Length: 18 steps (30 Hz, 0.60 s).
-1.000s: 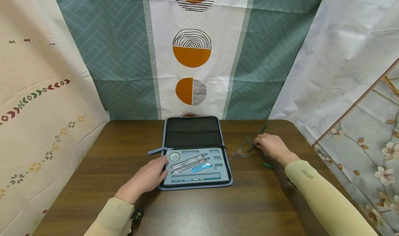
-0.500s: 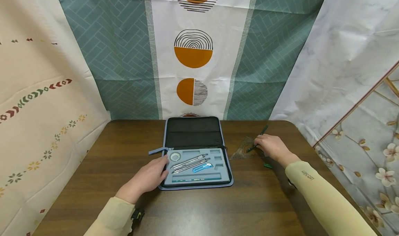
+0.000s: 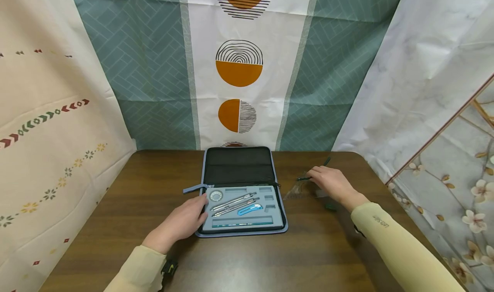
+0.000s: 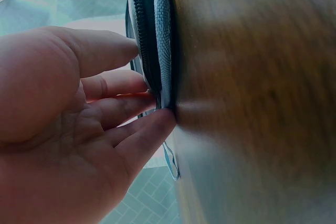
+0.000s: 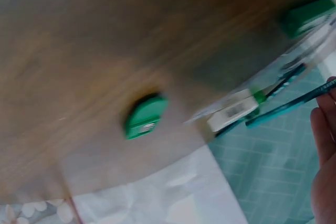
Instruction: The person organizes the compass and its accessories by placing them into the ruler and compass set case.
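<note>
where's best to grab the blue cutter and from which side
Probably pinch the blue cutter across its middle, from above on the near side: it lies flat and slantwise in the tray, with a silver compass close along its far side.

I'm somewhere booth-like: wooden table, cream drape at ten o'clock, teal drape at twelve, marbled drape at two.
</note>
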{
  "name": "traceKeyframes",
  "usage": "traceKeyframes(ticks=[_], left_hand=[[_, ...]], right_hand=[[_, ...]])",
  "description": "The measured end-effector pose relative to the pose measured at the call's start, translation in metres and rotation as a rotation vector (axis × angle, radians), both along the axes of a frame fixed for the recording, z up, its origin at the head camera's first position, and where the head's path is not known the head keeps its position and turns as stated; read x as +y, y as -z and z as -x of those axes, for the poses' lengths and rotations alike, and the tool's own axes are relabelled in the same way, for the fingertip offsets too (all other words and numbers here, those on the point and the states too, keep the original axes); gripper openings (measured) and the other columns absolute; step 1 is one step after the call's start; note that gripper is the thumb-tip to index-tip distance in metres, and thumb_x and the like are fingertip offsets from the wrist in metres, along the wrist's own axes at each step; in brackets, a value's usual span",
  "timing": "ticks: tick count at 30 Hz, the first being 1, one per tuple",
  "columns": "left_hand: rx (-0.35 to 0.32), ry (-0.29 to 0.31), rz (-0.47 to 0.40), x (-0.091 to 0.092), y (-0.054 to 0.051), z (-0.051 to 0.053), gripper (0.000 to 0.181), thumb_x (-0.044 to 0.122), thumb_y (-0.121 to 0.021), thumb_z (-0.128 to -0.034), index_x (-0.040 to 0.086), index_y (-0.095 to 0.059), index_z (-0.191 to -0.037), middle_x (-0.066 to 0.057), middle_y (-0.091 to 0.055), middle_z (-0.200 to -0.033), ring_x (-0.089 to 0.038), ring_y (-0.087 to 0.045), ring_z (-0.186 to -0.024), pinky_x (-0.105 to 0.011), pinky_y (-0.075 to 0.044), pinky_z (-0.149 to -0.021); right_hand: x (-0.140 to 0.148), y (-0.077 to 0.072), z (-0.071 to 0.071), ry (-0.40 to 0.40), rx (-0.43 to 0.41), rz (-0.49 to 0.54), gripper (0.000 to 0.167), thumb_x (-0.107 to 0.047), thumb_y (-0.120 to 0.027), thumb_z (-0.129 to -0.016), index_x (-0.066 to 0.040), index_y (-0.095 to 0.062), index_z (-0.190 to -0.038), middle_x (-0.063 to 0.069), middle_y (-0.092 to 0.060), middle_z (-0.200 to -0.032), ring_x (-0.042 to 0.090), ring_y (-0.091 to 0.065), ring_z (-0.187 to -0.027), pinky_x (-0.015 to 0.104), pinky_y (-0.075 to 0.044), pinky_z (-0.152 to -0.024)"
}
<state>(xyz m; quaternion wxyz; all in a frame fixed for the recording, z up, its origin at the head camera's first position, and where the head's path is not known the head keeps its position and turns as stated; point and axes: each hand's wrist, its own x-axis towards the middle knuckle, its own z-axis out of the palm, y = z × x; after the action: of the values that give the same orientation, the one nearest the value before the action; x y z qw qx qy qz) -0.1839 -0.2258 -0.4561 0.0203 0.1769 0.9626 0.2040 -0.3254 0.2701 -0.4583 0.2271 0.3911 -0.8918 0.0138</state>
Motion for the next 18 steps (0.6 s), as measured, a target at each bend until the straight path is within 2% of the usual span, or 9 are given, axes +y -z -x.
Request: traceKeyframes(ticks=[11, 18], left_hand=[[0.008, -0.001, -0.003, 0.0, -0.001, -0.002, 0.039, 0.009, -0.071, -0.1074, -0.009, -0.064, -0.142, -0.033, -0.051, -0.161, -0.047, -0.052, -0.148, -0.062, -0.044, -0.12], [0.016, 0.006, -0.001, -0.001, 0.0, 0.0, 0.039, 0.009, -0.071, -0.1074, -0.009, -0.063, -0.141, -0.034, -0.051, -0.16, -0.047, -0.052, -0.148, -0.062, -0.045, -0.12]], right_hand=[[-0.051, -0.01, -0.016, -0.051, 0.039, 0.016, 0.023, -0.007, -0.09, -0.092, -0.012, -0.081, -0.113, 0.0, -0.075, -0.104, 0.022, -0.072, -0.089, 0.04, -0.064, -0.074], [-0.094, -0.012, -0.037, -0.095, 0.013, 0.049, 0.021, -0.008, -0.091, -0.092, -0.015, -0.084, -0.111, -0.002, -0.075, -0.103, 0.018, -0.073, -0.088, 0.038, -0.064, -0.075]])
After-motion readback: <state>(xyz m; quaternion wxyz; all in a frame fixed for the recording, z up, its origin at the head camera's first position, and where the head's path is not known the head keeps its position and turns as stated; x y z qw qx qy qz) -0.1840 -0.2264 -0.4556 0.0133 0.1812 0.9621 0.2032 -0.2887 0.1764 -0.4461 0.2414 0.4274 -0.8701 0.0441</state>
